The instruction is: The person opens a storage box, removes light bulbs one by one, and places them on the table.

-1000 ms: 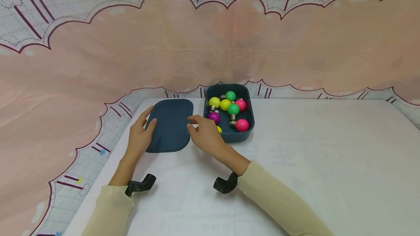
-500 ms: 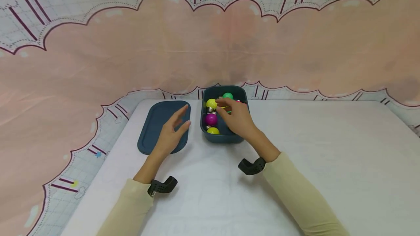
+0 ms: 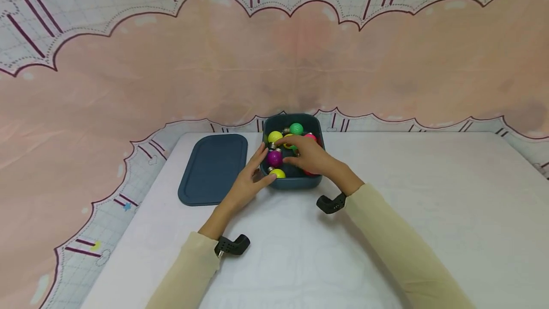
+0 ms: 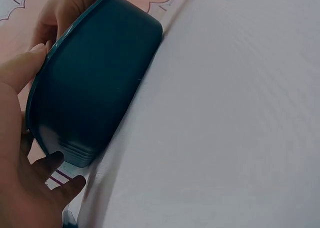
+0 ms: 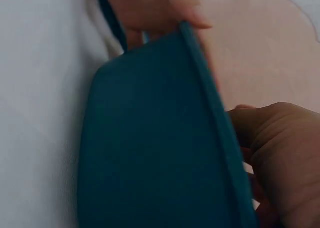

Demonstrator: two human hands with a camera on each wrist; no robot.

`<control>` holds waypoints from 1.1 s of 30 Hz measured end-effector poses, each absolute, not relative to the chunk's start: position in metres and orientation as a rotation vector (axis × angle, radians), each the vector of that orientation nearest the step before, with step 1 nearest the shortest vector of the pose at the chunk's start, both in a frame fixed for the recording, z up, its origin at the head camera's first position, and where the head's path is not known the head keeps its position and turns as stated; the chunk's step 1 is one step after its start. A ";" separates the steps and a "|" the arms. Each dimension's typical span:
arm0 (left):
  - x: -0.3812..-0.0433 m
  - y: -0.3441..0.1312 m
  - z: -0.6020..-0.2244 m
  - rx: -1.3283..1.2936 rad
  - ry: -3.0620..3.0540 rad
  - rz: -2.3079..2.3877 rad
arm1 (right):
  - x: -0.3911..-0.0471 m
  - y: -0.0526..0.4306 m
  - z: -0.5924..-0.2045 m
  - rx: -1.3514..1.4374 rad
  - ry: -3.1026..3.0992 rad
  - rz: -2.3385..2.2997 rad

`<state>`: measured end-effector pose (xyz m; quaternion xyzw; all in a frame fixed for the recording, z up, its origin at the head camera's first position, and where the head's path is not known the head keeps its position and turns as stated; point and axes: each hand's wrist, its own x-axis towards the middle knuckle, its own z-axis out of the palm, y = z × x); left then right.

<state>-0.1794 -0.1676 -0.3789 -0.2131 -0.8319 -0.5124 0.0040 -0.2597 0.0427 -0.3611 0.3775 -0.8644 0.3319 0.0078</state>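
Observation:
A dark teal plastic box holds several coloured light bulbs, among them a purple bulb, yellow bulbs and a green bulb. My left hand rests at the box's near left corner, thumb by the near rim and fingers spread along the left wall. Over the right rim reaches my right hand, its fingers down among the bulbs, with thumb and fingertips apart beside the purple bulb. In the right wrist view the box wall hides the bulbs.
Left of the box, a flat teal lid lies on the white table. A patterned cloth backdrop rises right behind the table's far edge. Each wrist wears a black camera mount.
The left hand has moved right, from the lid to the box's corner. My right hand has gone from beside the lid into the box. The lid and box stay on the table.

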 end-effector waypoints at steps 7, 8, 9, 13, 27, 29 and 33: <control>-0.177 -0.169 -0.379 -0.667 -2.595 -1.608 | -0.271 0.028 -0.361 1.299 -2.816 0.753; -0.176 -0.170 -0.379 -0.662 -2.594 -1.612 | -0.272 0.025 -0.362 1.313 -2.823 0.725; -0.176 -0.171 -0.379 -0.657 -2.589 -1.621 | -0.273 0.022 -0.362 1.331 -2.826 0.704; -0.175 -0.175 -0.382 -0.630 -2.583 -1.652 | -0.275 0.011 -0.366 1.369 -2.861 0.658; -0.198 -0.180 -0.414 -0.672 -2.561 -1.606 | -0.280 0.015 -0.368 1.273 -2.957 0.584; -0.199 -0.178 -0.413 -0.675 -2.572 -1.594 | -0.281 0.017 -0.369 1.263 -2.959 0.580; -0.195 -0.172 -0.404 -0.702 -2.564 -1.612 | -0.281 0.020 -0.370 1.240 -2.967 0.585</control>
